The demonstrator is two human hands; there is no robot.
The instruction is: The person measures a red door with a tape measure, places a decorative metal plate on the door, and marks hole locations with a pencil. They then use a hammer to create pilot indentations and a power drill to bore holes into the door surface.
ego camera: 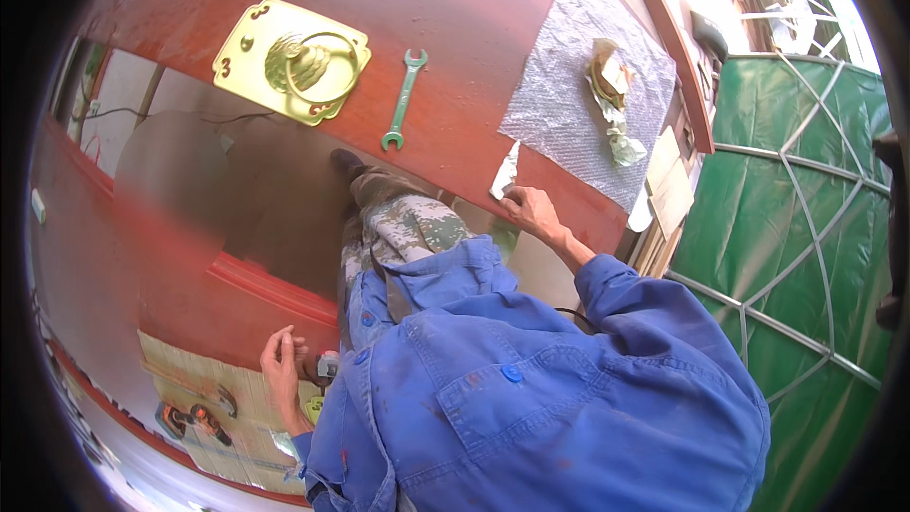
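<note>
My right hand (530,212) is at the near edge of the red wooden panel (455,107), its fingers closed on the lower end of a crumpled piece of white paper (506,171). My left hand (283,364) hangs low at the left with its fingers loosely curled, and nothing shows in it; a tape measure (328,364) is just beside it. On the red panel lie a gold-coloured metal plate with a ring pull (238,60) and a green double open-ended wrench (404,99). Bubble wrap (547,85) covers the panel's right part, with crumpled wrapping paper (610,78) on it.
Behind my left hand, a cordless drill (206,424) and a hammer (227,401) lie on a cardboard sheet (242,455) on another red panel. Wood offcuts (668,188) stand beyond the bubble wrap. A green tarpaulin on a metal frame (768,227) stands at the right.
</note>
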